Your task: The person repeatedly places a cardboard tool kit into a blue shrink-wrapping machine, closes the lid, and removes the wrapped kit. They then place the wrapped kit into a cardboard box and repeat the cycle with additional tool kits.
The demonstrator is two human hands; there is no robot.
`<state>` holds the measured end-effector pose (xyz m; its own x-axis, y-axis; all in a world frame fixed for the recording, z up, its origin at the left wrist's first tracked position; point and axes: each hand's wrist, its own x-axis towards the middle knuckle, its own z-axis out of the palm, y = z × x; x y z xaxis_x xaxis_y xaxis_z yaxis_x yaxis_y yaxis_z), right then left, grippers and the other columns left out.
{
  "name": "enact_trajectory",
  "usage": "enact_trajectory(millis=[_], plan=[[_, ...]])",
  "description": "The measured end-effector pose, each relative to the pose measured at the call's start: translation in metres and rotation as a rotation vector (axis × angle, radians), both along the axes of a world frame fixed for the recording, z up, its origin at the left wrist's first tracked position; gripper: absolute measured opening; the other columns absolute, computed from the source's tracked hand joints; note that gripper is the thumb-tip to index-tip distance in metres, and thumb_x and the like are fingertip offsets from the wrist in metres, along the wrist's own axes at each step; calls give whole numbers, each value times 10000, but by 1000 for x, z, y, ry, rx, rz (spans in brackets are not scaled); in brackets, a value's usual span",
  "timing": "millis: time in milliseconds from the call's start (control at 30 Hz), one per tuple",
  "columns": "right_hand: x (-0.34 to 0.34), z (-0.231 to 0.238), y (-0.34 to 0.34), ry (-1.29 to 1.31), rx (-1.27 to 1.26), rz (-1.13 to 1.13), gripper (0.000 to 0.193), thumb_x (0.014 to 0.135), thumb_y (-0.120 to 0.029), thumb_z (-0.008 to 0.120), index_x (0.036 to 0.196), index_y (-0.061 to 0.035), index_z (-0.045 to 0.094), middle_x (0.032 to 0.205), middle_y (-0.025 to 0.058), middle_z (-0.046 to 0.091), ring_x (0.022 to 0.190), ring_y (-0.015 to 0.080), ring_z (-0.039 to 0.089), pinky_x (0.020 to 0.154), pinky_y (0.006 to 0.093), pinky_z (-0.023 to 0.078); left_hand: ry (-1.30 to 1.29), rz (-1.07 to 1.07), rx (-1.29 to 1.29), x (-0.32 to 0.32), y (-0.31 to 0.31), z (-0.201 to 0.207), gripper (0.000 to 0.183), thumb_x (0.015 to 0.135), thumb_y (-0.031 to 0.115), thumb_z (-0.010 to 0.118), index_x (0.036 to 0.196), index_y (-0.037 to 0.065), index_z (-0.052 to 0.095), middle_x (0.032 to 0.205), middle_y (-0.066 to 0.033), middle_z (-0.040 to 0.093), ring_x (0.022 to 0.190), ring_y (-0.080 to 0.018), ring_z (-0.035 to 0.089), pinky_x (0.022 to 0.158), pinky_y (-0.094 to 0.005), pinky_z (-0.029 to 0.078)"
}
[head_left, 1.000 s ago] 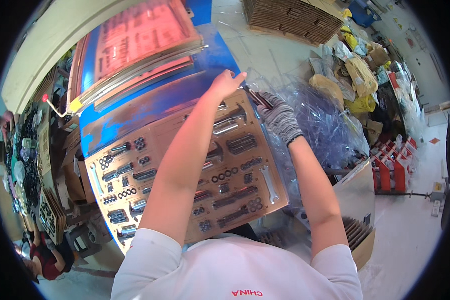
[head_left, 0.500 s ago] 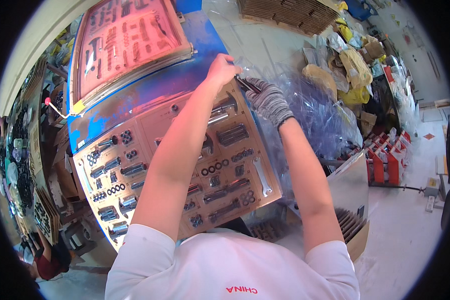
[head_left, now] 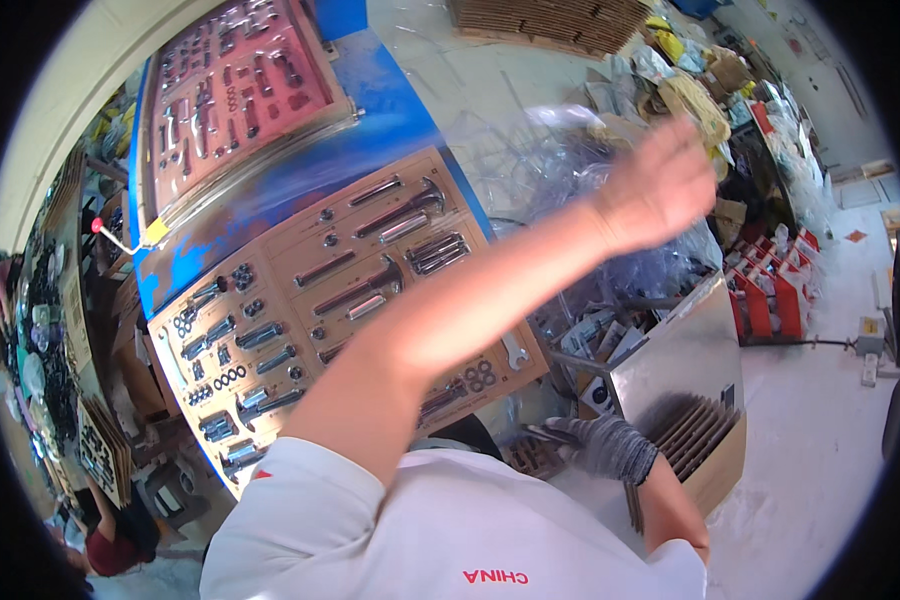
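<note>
My bare left hand (head_left: 660, 190), smeared by motion, reaches to the far right over a heap of clear plastic film (head_left: 560, 210). Its fingers look stretched out, with nothing visible in them. Low by my right side, my gloved right hand (head_left: 615, 447) is closed on a dark, slim tool (head_left: 552, 434) whose kind I cannot make out. A flat brown board (head_left: 290, 270) lies in front of me, set with bolts, sockets, black rings and wrenches. My left forearm hides part of its right side. At its right end shows a silver wrench (head_left: 515, 350).
Behind the board, a pink-lit framed panel of similar tools (head_left: 235, 100) sits on a blue surface (head_left: 380, 90). A cardboard box with upright brown sheets (head_left: 690, 440) stands at right. Red racks (head_left: 775, 290) and bagged goods lie beyond. At far left, a person (head_left: 115, 540) is partly visible.
My left hand has swung right, away from the board's far corner. My gloved right hand has drawn back and down toward my side. More of the board's far part shows.
</note>
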<state>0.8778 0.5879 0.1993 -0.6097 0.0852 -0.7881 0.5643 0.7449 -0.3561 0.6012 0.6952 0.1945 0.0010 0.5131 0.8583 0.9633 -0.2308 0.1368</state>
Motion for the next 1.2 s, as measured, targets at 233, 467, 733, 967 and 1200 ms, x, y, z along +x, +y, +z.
enact_trajectory(millis=[233, 467, 733, 967, 1200], plan=[[-24, -30, 11, 479, -310, 50, 442, 1006, -250, 593, 1441, -170, 594, 1152, 133, 743, 859, 285, 721, 833, 352, 563, -427, -219, -539, 51, -115, -103, 584, 915, 228, 702, 1473, 213, 531, 1635, -164, 319, 1492, -355, 338, 1239, -510, 277], [-142, -103, -75, 875, -509, -319, 576, 1002, -137, 612, 1550, -216, 454, 920, 100, 717, 722, 143, 649, 675, 340, 555, -349, 1211, -324, -83, -495, -126, 384, 903, 73, 671, 1273, 15, 586, 1228, -175, 632, 1141, -363, 592, 1039, -484, 449], [-351, -117, -212, 786, 197, -107, 568, 1009, -271, 521, 1567, -256, 413, 799, 215, 695, 716, 396, 688, 713, 491, 561, -902, 1494, -527, -38, -738, -184, 342, 1007, 329, 665, 1141, 17, 624, 1125, -185, 659, 1026, -345, 631, 901, -428, 506], [-366, -119, -225, 582, 426, 26, 573, 993, -283, 511, 1557, -219, 431, 921, 214, 729, 841, 358, 717, 808, 484, 572, -1678, 539, 130, -36, -738, -150, 108, 1092, 166, 527, 1160, 83, 513, 1049, -12, 656, 958, -54, 569, 850, -243, 468], [-340, -117, -241, 610, 367, 43, 461, 999, -280, 519, 1445, -168, 552, 1008, 225, 722, 955, 403, 690, 858, 496, 546, -1600, 481, 216, -39, -735, -151, 108, 1089, 153, 528, 1169, 86, 500, 1028, -29, 656, 909, -60, 571, 811, -236, 473]])
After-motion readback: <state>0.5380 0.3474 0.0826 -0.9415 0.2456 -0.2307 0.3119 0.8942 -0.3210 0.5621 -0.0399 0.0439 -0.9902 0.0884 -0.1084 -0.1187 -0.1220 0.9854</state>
